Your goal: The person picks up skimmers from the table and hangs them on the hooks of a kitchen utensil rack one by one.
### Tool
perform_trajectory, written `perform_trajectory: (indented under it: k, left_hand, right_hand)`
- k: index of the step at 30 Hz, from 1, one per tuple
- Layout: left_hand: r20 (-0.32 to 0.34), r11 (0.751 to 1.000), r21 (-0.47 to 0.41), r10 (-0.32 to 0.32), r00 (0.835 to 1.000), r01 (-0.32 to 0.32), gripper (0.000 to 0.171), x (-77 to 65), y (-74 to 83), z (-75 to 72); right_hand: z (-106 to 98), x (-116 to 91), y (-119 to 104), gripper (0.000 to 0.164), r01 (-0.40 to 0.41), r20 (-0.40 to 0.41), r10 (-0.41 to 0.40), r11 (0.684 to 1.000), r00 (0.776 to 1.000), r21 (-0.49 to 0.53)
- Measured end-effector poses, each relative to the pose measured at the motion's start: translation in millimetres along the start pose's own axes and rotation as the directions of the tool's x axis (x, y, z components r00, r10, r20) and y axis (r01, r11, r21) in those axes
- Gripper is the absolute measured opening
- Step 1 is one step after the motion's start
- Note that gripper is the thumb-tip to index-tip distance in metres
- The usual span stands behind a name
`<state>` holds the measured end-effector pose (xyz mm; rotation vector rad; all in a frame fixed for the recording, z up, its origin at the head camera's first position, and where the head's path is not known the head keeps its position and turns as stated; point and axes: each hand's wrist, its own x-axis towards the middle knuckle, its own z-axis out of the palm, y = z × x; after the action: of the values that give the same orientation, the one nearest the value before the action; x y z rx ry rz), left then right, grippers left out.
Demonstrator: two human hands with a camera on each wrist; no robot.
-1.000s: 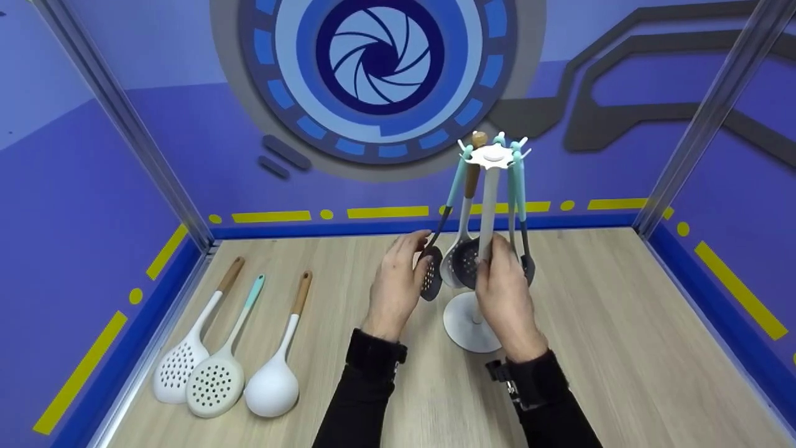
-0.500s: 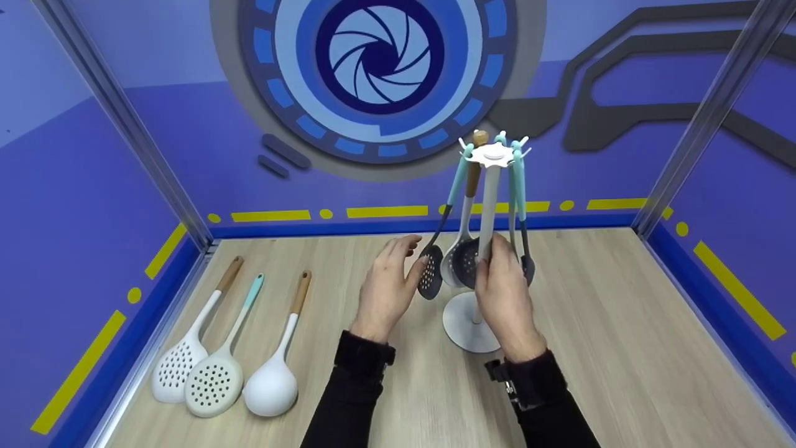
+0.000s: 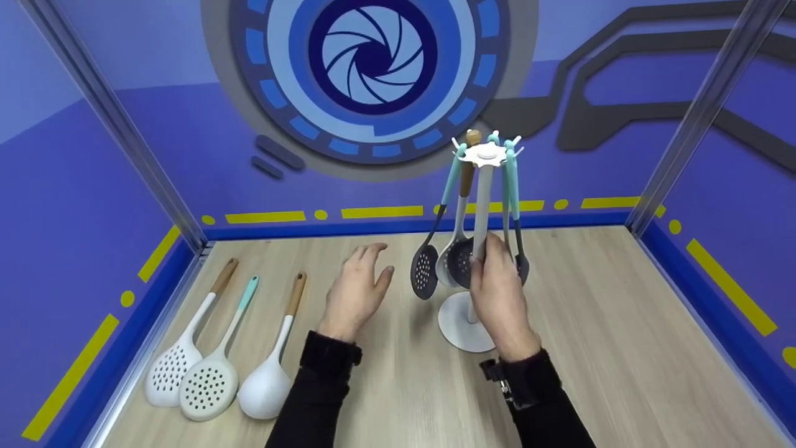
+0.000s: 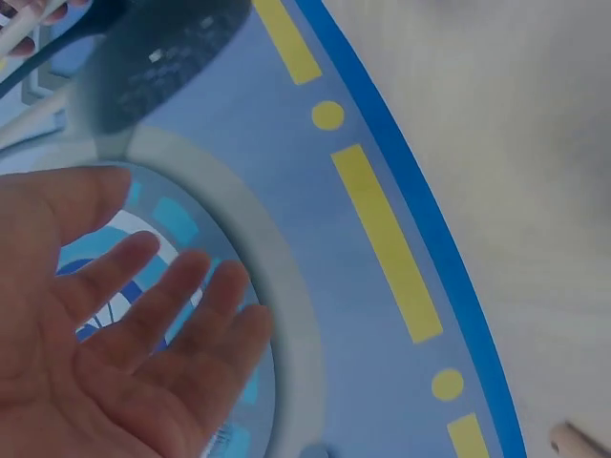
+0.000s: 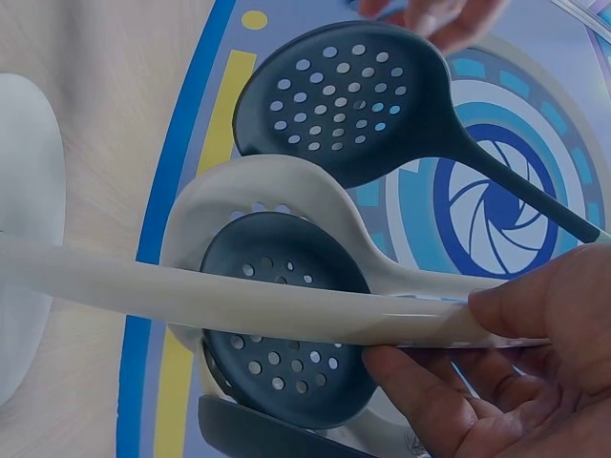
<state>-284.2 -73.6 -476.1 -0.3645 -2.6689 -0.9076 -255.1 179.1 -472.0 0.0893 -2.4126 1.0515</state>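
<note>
My right hand (image 3: 499, 292) grips the white post (image 3: 483, 199) of an upright utensil stand, thumb and fingers around it in the right wrist view. Several utensils hang from its hooked top, with mint or wooden handles. A dark skimmer (image 3: 425, 274) with round holes hangs at the left. Behind the post are a pale perforated utensil (image 5: 277, 176) and another dark perforated head (image 5: 286, 377), partly hidden. My left hand (image 3: 354, 292) is in the air left of the dark skimmer, apart from it, fingers spread and holding nothing in the left wrist view (image 4: 143, 353).
Three utensils lie on the wooden table (image 3: 398, 398) at the left: a white slotted turner (image 3: 174, 367), a pale skimmer (image 3: 208, 392) with a mint handle, and a white ladle (image 3: 264, 392). The stand's round base (image 3: 457, 323) rests on the table. Blue panels surround it.
My left hand has let go of the dark skimmer and moved left, away from the stand, its fingers opening. My right hand stays on the post.
</note>
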Motion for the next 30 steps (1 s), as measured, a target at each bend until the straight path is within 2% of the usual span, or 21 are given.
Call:
perform_trajectory:
  k: [6,15,24,30]
  left_hand:
    - [0.020,0.994,0.098,-0.041,0.999,0.039,0.048,-3.3,-17.4,-11.9]
    - [0.043,0.987,0.160,-0.012,0.999,0.005,0.047,-7.9,-43.4,-23.0]
    - [0.124,0.946,0.323,-0.086,0.989,0.042,0.049,-13.3,-61.1,-31.0]
    - [0.166,0.934,0.351,-0.133,0.977,0.067,0.048,-15.3,-74.7,-42.8]
  right_hand:
    - [0.4,-0.9,0.2,0.044,0.011,-0.007,-0.011,1.000,1.000,-0.002]
    - [0.4,-1.0,1.0,0.045,0.011,-0.012,-0.011,1.000,1.000,-0.001]
    - [0.5,-1.2,1.3,0.043,0.026,-0.024,-0.026,1.000,0.999,-0.014]
    - [0.6,-0.6,1.1,0.043,0.023,-0.027,-0.024,1.000,0.999,-0.012]
